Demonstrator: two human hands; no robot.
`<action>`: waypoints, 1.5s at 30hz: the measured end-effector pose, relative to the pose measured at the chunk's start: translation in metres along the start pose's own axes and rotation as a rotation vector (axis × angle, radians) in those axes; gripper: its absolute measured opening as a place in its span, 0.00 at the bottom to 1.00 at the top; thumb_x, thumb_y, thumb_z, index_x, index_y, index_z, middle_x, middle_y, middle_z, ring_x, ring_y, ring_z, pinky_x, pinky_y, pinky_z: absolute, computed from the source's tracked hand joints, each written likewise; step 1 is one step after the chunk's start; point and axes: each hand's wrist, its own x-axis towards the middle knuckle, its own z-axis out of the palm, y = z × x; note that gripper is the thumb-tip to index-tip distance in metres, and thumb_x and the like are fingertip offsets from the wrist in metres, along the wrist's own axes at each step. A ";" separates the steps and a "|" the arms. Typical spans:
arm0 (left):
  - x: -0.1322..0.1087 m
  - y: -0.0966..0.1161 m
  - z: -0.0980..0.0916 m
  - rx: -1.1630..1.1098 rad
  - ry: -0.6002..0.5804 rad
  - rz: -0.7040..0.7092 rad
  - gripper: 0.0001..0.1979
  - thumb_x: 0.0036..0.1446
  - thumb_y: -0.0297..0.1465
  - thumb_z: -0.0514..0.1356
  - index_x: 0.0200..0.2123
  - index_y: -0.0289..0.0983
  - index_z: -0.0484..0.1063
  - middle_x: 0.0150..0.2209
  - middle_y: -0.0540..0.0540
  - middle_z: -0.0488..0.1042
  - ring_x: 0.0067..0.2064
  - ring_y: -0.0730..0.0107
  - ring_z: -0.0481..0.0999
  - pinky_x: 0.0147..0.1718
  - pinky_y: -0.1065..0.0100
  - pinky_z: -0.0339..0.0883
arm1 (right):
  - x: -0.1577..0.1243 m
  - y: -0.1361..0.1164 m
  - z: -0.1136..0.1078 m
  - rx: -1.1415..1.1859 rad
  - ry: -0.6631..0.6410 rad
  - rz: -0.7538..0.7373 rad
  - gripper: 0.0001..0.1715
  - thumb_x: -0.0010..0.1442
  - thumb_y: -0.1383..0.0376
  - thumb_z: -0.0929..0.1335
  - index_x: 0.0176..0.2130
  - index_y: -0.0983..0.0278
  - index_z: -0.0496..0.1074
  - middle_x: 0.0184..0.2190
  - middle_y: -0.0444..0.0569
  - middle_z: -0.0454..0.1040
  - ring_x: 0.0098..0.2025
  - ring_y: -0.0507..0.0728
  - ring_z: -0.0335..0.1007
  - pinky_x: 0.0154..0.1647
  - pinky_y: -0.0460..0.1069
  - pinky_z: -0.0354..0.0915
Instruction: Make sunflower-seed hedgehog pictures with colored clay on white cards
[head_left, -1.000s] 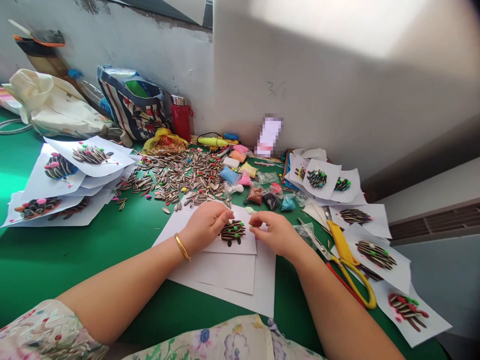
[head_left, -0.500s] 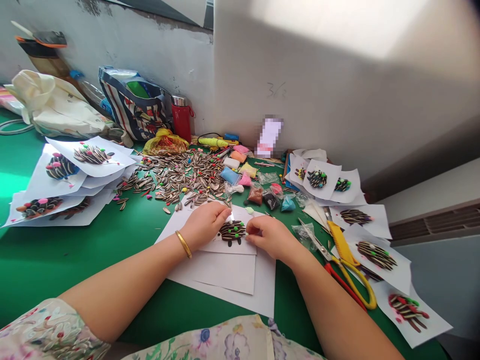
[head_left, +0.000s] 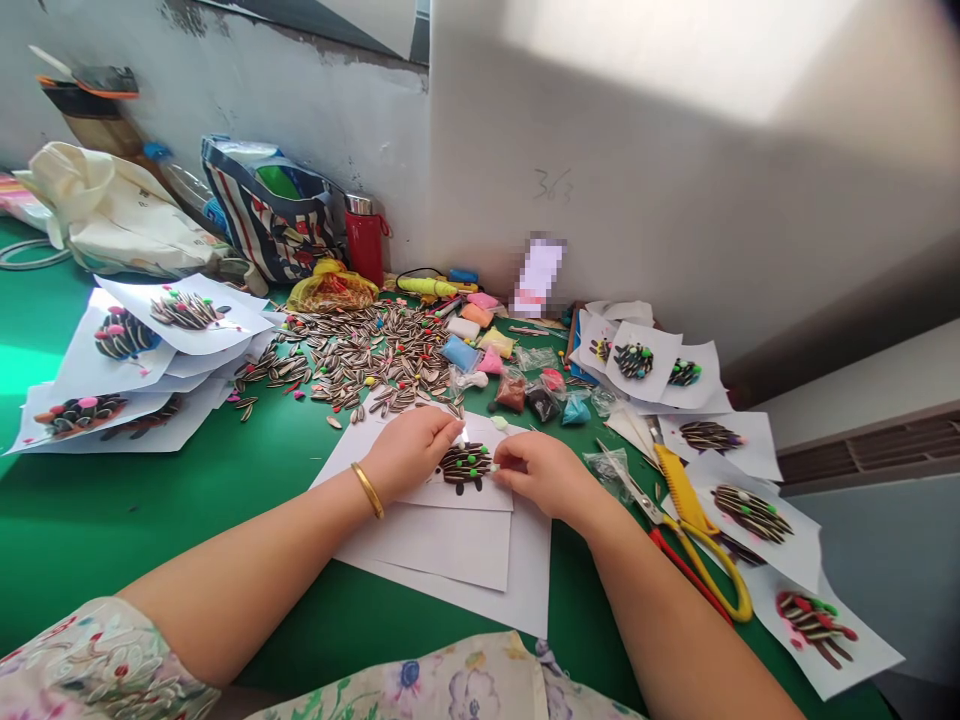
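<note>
A hedgehog figure (head_left: 466,464) made of striped sunflower seeds with green dots lies on a white sheet (head_left: 450,497), over larger white sheets (head_left: 457,545). My left hand (head_left: 416,450), a gold bangle at its wrist, rests on the sheet left of the figure, with fingers closed and their tips by its upper left edge. What they hold, if anything, is hidden. At the figure's right edge, my right hand (head_left: 544,475) is closed in a pinch, with a small pale bit of clay at the fingertips. A pale green lump (head_left: 500,424) sits just above the figure.
Loose sunflower seeds (head_left: 375,350) spread behind the sheets. Bags of coloured clay (head_left: 512,392) lie to their right. Finished seed pictures are stacked left (head_left: 187,340) and right (head_left: 750,510). Scissors (head_left: 694,545) and a yellow cutter (head_left: 684,488) lie near my right forearm. A red flask (head_left: 365,245) stands behind.
Both hands stay almost in place around the hedgehog figure. The right fingertips have shifted very slightly, and the pale bit shows a little more clearly. The whole view has moved slightly.
</note>
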 end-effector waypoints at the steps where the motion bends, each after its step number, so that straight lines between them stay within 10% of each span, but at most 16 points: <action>1: 0.000 0.000 0.000 0.001 -0.001 0.001 0.21 0.68 0.40 0.46 0.28 0.38 0.70 0.30 0.48 0.73 0.34 0.66 0.69 0.31 0.67 0.56 | 0.000 0.000 0.000 -0.005 0.001 -0.007 0.02 0.56 0.66 0.72 0.31 0.60 0.74 0.31 0.43 0.74 0.34 0.53 0.66 0.32 0.47 0.54; 13: 0.000 -0.002 0.001 0.013 0.002 0.004 0.22 0.68 0.41 0.46 0.27 0.38 0.69 0.29 0.48 0.72 0.33 0.66 0.69 0.31 0.66 0.56 | -0.002 0.004 -0.003 0.043 0.061 -0.009 0.05 0.56 0.60 0.72 0.32 0.60 0.75 0.32 0.44 0.76 0.35 0.55 0.69 0.33 0.48 0.60; 21: -0.001 -0.001 0.000 -0.042 0.033 0.000 0.20 0.67 0.40 0.47 0.32 0.39 0.74 0.32 0.46 0.75 0.37 0.63 0.72 0.34 0.65 0.61 | 0.008 0.043 -0.015 -0.271 0.650 0.220 0.18 0.65 0.59 0.63 0.48 0.60 0.76 0.56 0.54 0.69 0.58 0.65 0.61 0.56 0.59 0.58; 28: -0.001 -0.002 0.000 -0.071 0.079 -0.007 0.21 0.67 0.41 0.46 0.35 0.39 0.76 0.35 0.45 0.77 0.39 0.62 0.74 0.37 0.65 0.64 | 0.021 0.061 -0.006 -0.334 0.452 0.415 0.25 0.68 0.56 0.58 0.58 0.60 0.68 0.61 0.53 0.66 0.64 0.65 0.54 0.62 0.63 0.52; 36: -0.006 0.005 -0.004 -0.224 0.204 0.066 0.17 0.67 0.40 0.49 0.41 0.39 0.75 0.42 0.45 0.77 0.45 0.63 0.74 0.46 0.62 0.67 | 0.011 0.034 -0.008 -0.211 0.810 0.065 0.27 0.66 0.63 0.58 0.62 0.66 0.64 0.57 0.60 0.66 0.61 0.65 0.57 0.63 0.62 0.54; 45: -0.008 0.007 0.000 -0.319 0.233 0.086 0.14 0.66 0.38 0.53 0.48 0.39 0.73 0.46 0.45 0.76 0.49 0.64 0.74 0.50 0.62 0.68 | 0.014 0.016 0.006 -0.188 0.607 -0.048 0.23 0.60 0.70 0.61 0.53 0.60 0.73 0.59 0.54 0.65 0.64 0.65 0.55 0.63 0.62 0.55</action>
